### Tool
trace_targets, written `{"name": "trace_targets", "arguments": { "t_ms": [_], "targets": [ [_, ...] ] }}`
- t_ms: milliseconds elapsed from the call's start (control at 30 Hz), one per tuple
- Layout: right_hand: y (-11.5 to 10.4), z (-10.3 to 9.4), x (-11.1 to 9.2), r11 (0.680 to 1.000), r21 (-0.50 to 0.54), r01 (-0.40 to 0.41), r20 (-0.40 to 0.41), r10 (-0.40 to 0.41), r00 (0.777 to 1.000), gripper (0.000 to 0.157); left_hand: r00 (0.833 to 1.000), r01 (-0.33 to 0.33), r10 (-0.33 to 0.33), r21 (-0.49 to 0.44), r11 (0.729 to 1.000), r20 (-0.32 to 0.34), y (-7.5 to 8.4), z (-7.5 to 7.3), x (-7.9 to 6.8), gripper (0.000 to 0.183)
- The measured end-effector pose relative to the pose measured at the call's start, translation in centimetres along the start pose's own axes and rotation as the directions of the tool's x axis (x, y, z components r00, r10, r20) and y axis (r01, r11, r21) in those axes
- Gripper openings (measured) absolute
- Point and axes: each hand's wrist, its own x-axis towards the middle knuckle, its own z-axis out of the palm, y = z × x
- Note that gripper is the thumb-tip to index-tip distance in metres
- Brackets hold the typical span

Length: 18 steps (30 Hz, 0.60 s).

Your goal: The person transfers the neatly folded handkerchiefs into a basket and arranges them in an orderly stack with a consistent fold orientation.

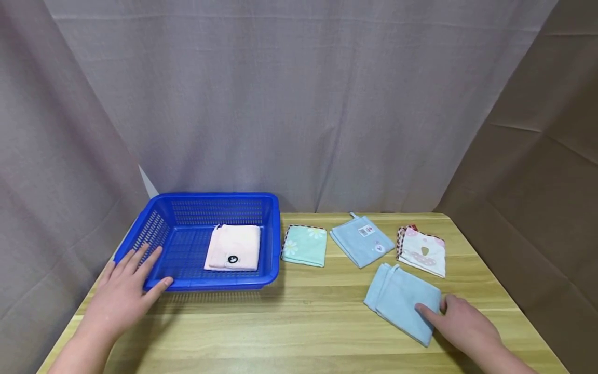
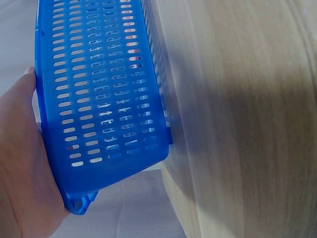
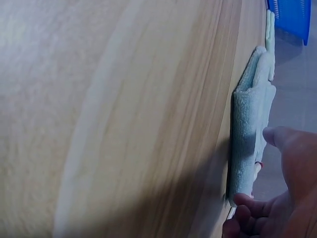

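Note:
My left hand [image 1: 120, 293] rests on the front left corner of a blue plastic basket [image 1: 210, 284], fingers spread over its rim. In the left wrist view that hand [image 2: 22, 163] lies along the rim beside the slotted wall. A folded pale pink towel [image 1: 235, 244] with a dark round patch lies in the basket's right half. At the right, my right hand [image 1: 467, 324] holds the edge of a folded light blue towel [image 1: 402, 298], thumb on top and other fingers curled at its side. The right wrist view shows this towel [image 3: 242, 144] lying on the table.
Behind the held towel lie a mint towel [image 1: 306, 246] with daisies, a blue towel [image 1: 362, 239] with a label, and a white patterned towel [image 1: 422, 252] with checked trim. They rest on a wooden table [image 1: 280, 332]. A grey curtain [image 1: 299, 104] hangs behind.

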Motion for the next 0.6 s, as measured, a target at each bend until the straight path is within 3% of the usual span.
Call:
{"name": "trace_targets", "arguments": {
  "t_ms": [600],
  "targets": [
    [0.0, 0.6, 1.4, 0.999, -0.035, -0.014, 0.038, 0.015, 0.999, 0.097, 1.0, 0.007, -0.007, -0.001, 1.0, 0.009, 0.0, 0.0, -0.1, 0.075]
  ]
}}
